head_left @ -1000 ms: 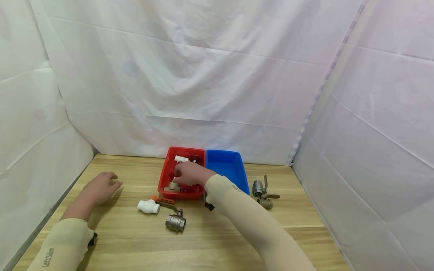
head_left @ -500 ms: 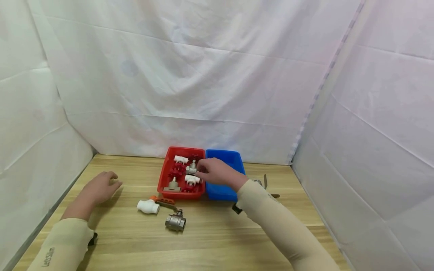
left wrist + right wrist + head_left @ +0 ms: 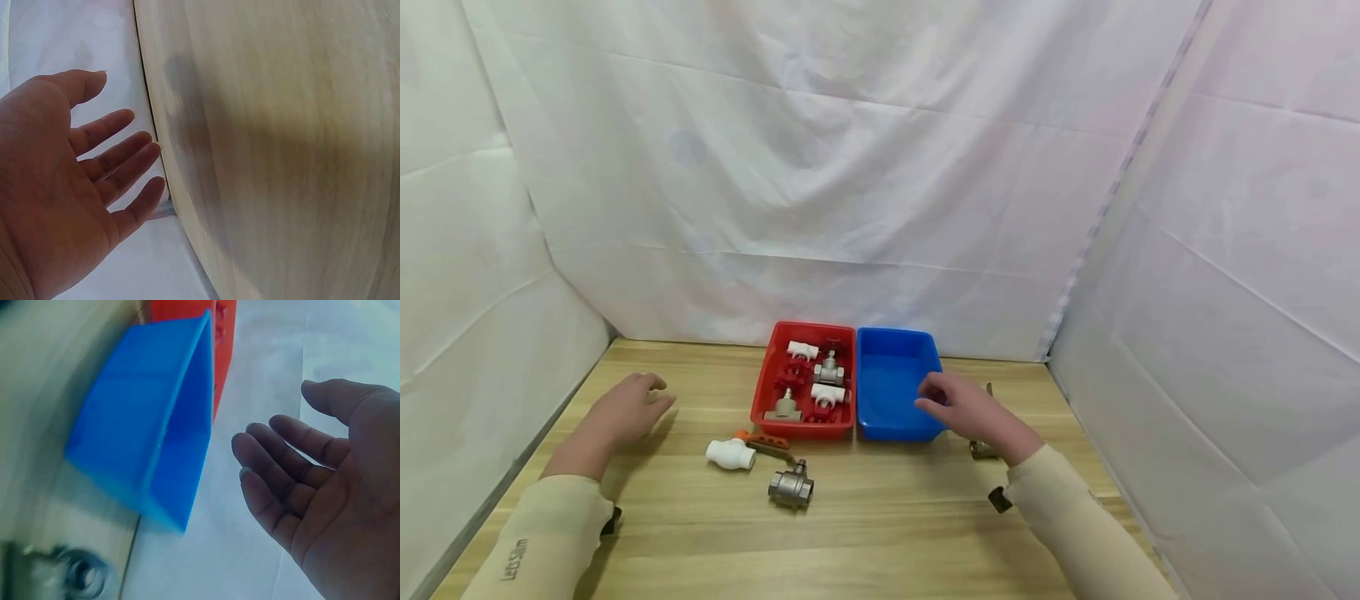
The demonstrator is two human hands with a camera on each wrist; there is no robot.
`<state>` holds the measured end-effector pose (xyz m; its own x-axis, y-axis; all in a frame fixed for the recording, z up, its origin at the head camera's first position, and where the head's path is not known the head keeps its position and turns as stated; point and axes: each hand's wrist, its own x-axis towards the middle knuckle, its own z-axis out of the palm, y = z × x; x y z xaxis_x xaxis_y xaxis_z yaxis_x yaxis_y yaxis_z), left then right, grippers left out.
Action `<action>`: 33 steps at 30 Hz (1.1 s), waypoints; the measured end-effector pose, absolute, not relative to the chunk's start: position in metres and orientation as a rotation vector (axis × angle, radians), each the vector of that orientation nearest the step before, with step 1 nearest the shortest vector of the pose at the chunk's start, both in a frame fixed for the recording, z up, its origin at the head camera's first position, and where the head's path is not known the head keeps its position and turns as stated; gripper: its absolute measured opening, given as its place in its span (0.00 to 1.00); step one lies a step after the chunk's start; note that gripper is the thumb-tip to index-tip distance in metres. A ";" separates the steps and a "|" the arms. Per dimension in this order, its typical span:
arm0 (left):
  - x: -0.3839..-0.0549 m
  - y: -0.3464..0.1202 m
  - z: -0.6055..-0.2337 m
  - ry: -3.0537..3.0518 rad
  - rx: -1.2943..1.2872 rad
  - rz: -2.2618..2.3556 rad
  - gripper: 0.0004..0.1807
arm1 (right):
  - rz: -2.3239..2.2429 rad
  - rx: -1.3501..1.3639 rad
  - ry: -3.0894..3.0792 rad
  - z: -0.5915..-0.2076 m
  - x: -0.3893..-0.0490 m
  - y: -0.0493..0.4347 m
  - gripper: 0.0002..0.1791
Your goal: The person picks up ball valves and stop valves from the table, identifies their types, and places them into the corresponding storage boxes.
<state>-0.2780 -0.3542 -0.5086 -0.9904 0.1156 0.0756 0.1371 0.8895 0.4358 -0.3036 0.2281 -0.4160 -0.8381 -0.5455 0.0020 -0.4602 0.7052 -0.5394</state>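
Observation:
My right hand [image 3: 970, 410] hovers at the right rim of the blue tray [image 3: 891, 383], fingers loosely bent and holding nothing. The right wrist view shows its open palm, apart from the tray's side. A brass valve [image 3: 982, 450] lies on the table, partly covered by that hand and wrist. My left hand [image 3: 625, 410] hangs over the left part of the table with relaxed fingers; in the left wrist view nothing is in it. Inside the red tray [image 3: 805, 431] are several valves, among them a metal valve [image 3: 829, 372] and a white plastic valve [image 3: 828, 395].
In front of the red tray lie a white ball valve [image 3: 730, 454] with an orange handle and a metal ball valve [image 3: 791, 487] with a long lever. The two trays stand side by side before a white cloth backdrop [image 3: 820, 167]. Cloth also hangs at both sides.
My right hand has come out from over the red tray and moved right, past the blue tray, to its right rim. The left hand has stayed nearly still.

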 end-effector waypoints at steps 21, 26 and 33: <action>-0.278 -0.356 -0.506 -3.011 -0.187 -0.681 0.27 | -0.973 -0.482 2.992 -0.435 -0.274 0.326 0.09; -0.277 -0.356 -0.506 -3.018 -0.192 -0.685 0.27 | -0.940 -0.426 2.991 -0.444 -0.277 0.332 0.10; -0.279 -0.358 -0.512 -3.020 -0.202 -0.699 0.29 | -0.820 -0.422 3.052 -0.458 -0.283 0.337 0.11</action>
